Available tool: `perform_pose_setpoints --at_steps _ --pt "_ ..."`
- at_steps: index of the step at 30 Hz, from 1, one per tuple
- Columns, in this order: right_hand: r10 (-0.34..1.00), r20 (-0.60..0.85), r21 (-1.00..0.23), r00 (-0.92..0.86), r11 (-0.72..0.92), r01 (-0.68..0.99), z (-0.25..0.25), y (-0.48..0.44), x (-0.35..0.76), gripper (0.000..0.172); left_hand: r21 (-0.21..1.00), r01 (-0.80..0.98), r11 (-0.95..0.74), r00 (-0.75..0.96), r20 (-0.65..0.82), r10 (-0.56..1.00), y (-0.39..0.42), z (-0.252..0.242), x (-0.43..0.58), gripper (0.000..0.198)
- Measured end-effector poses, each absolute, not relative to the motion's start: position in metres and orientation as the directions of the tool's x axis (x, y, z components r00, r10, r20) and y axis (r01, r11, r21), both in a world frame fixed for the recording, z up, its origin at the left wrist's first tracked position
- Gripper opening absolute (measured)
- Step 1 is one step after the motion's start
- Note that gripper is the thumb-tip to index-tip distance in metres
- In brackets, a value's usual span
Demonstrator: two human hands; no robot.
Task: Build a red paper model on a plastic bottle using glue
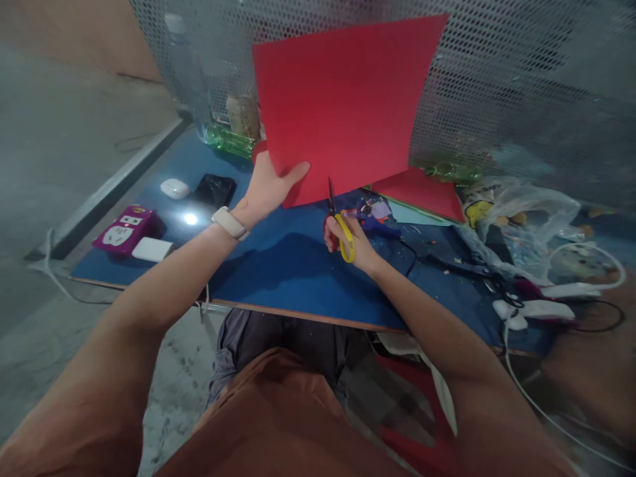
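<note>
A large sheet of red paper [342, 106] is held up above the blue table. My left hand [271, 182] grips it at the lower left corner, thumb on the front and the other fingers hidden behind. In my right hand [355, 242] are scissors [347, 238] with a yellow and red handle, their dark blades pointing up at the sheet's bottom edge. The blade tips overlap the paper near that edge; whether they have cut into it I cannot tell. Behind my right hand lies a dark blue tool [377, 222], partly hidden.
The blue table [298, 285] backs onto a perforated metal panel [497, 86]. At left are a purple box [124, 230], a white case [175, 189] and a green bottle [231, 141]. More red paper [427, 192], a plastic bag [531, 205] and white cables [534, 308] lie at right.
</note>
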State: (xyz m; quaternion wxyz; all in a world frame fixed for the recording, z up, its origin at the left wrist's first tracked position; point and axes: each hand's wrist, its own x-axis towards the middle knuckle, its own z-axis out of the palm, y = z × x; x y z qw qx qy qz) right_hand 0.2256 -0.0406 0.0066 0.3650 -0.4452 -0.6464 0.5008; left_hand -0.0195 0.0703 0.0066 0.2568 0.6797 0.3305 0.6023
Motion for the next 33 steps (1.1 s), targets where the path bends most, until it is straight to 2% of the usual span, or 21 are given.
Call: perform_pose_setpoints --at_steps 9,16,24,30,33 --pt "0.961 0.038 -0.970 -0.274 0.101 0.221 -0.003 -0.039 0.225 0.085 0.803 0.049 -0.594 0.044 0.592 0.804 0.076 0.007 -0.022 0.052" --pt "0.967 0.056 -0.961 -0.247 0.119 0.249 -0.003 -0.040 0.223 0.086 0.832 -0.013 -0.555 0.069 0.554 0.829 0.080 0.004 -0.022 0.052" --pt "0.977 0.059 -0.966 -0.203 0.107 0.234 0.001 -0.045 0.221 0.086 0.857 -0.062 -0.512 0.071 0.515 0.854 0.082 0.000 -0.022 0.041" --pt "0.984 0.046 -0.963 -0.173 0.090 0.255 0.005 -0.047 0.219 0.091 0.815 0.051 -0.577 0.074 0.574 0.816 0.081 0.000 -0.020 0.055" --pt "0.985 0.034 -0.959 -0.168 0.079 0.271 0.006 -0.048 0.218 0.090 0.825 0.068 -0.562 0.080 0.557 0.827 0.076 0.005 -0.019 0.060"
